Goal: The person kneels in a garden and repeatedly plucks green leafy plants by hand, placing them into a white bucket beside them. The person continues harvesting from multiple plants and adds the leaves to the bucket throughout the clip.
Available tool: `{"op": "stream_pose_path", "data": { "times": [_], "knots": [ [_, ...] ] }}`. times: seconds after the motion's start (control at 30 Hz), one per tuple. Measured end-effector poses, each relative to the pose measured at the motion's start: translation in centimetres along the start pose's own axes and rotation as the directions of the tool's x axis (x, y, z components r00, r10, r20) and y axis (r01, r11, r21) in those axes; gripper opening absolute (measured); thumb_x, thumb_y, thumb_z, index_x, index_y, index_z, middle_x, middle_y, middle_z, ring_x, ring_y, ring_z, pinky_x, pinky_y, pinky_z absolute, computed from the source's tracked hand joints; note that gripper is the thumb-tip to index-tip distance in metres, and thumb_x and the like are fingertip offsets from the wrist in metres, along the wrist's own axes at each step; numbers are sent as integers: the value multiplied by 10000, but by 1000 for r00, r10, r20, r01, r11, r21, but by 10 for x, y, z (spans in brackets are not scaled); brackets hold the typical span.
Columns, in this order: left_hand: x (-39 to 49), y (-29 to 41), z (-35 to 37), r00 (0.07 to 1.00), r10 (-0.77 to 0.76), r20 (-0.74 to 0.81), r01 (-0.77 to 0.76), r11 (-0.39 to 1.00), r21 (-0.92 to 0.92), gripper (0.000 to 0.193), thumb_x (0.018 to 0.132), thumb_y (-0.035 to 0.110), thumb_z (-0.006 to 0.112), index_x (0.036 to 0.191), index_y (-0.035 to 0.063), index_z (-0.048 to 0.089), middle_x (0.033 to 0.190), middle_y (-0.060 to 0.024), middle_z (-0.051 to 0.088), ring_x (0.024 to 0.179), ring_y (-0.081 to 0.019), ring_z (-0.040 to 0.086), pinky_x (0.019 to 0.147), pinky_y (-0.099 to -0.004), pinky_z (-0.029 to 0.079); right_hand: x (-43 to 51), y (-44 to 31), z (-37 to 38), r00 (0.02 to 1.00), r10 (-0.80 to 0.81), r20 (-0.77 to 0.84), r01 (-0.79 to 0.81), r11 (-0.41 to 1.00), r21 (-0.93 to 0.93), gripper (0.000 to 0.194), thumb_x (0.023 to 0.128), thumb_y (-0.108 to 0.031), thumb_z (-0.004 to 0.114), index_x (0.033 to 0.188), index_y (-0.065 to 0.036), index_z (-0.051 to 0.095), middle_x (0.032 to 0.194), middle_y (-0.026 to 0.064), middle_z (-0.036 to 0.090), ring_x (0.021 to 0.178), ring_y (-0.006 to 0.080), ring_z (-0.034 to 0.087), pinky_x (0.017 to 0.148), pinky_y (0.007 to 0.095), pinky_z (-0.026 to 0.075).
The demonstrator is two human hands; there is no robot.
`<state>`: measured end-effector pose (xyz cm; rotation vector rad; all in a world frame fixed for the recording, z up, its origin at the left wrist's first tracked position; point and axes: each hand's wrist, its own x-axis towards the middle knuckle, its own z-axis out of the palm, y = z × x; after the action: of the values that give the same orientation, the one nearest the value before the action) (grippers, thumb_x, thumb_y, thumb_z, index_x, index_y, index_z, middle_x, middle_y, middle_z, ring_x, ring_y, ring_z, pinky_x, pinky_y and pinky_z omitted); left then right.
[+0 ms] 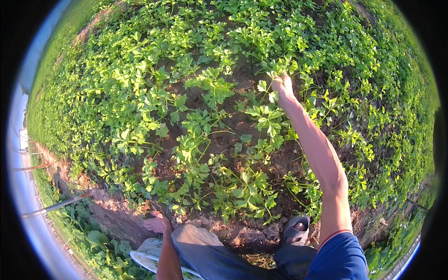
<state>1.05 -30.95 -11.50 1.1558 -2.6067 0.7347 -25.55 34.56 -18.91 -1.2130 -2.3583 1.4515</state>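
Rows of leafy green plants, with lobed leaves like celery, grow from brown soil before me. My right hand [282, 86] reaches far forward among the stems at the upper right of centre; its fingers are partly hidden by leaves [267, 119], so what they hold cannot be told. My left hand [157, 222] is low at the left, beside my knee and over the bed's edge. Thin stalks or dry strands show at its fingers, too small to tell whether they are gripped.
Below my left arm is a pale, white-rimmed container [145, 259]. My sandaled foot [296, 229] rests at the bed's edge. A metal pole [57, 206] juts in at the left, above broad-leaved plants [98, 241]. Clods of soil [250, 236] line the bed's front.
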Motion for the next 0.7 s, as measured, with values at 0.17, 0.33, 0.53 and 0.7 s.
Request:
{"op": "stream_pose_path", "data": {
  "times": [0.17,0.33,0.53,0.7],
  "knots": [
    [-2,-6,15,999,-23,41,25,999,-47,662,929,569,464,1128,-59,409,1159,-208,457,1112,-387,492,761,-516,538,-78,-57,-61,972,205,-113,-24,565,825,167,885,-130,507,957,-50,634,693,8,578,600,109,502,539,289,421],
    [-1,10,34,999,33,6,-33,998,-62,646,925,564,479,1108,-52,408,1170,-210,449,1110,-387,496,757,-515,541,-35,-39,-43,979,-116,165,-5,804,595,259,884,-184,587,1116,-69,573,802,0,603,686,151,573,628,302,514],
    [-2,20,-10,997,31,69,-27,998,-54,636,925,563,484,1082,-49,411,1135,-212,462,1064,-392,514,742,-511,544,-81,-80,2,774,-372,512,594,708,-382,451,797,-244,622,1219,-103,548,861,222,670,810,388,659,708,491,525],
    [0,0,-2,999,-2,35,2,1000,-4,616,926,550,487,1064,-45,413,1092,-207,468,1044,-396,519,720,-507,543,-94,-51,2,921,-375,110,389,906,-168,431,838,-294,666,1237,-164,571,760,160,674,673,337,658,631,451,515]
  ]
}}
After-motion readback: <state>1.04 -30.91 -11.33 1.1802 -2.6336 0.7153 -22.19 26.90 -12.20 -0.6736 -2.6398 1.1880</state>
